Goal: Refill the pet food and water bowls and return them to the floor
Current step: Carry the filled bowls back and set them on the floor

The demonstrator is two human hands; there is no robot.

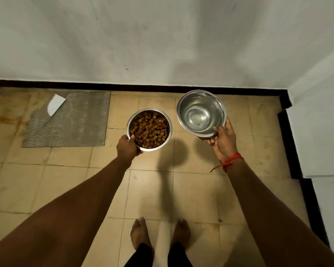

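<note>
Hands grip bowls: left hand (127,149) kibble bowl (131,122), right hand (224,143) water bowl (183,112).

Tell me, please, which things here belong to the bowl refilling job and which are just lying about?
Job: food bowl with kibble, gripped by the left hand; water bowl, gripped by the right hand; tiled floor where they go.
Lying about: grey ridged mat by the wall; white curved piece at its corner.
</note>
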